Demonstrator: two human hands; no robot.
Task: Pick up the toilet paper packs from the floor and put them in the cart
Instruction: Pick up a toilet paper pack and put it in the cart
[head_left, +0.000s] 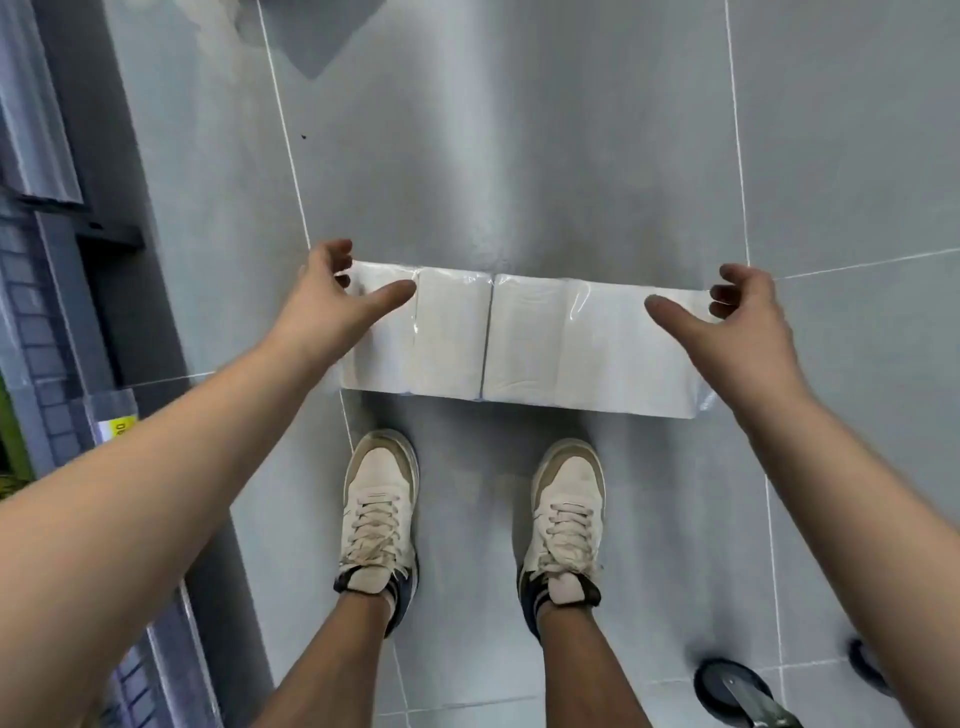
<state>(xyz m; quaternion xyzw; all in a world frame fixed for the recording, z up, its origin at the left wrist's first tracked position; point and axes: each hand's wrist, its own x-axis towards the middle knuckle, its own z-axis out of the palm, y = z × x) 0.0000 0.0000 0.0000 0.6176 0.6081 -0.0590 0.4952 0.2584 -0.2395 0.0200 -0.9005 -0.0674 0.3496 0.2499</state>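
Two white toilet paper packs in clear plastic lie side by side on the grey tiled floor, just beyond my shoes: the left pack (415, 332) and the right pack (587, 348). My left hand (332, 296) hovers at the left pack's outer end, fingers spread, thumb over its top. Over the right pack's outer end, my right hand (737, 322) is spread the same way. Neither hand grips anything. Of the cart, only a black caster wheel (730, 691) shows at the bottom right.
My two feet in white sneakers (379, 514) stand right behind the packs. A dark shelf unit base (104, 239) with a yellow price label runs along the left edge. Grey floor tiles stretch ahead of the packs.
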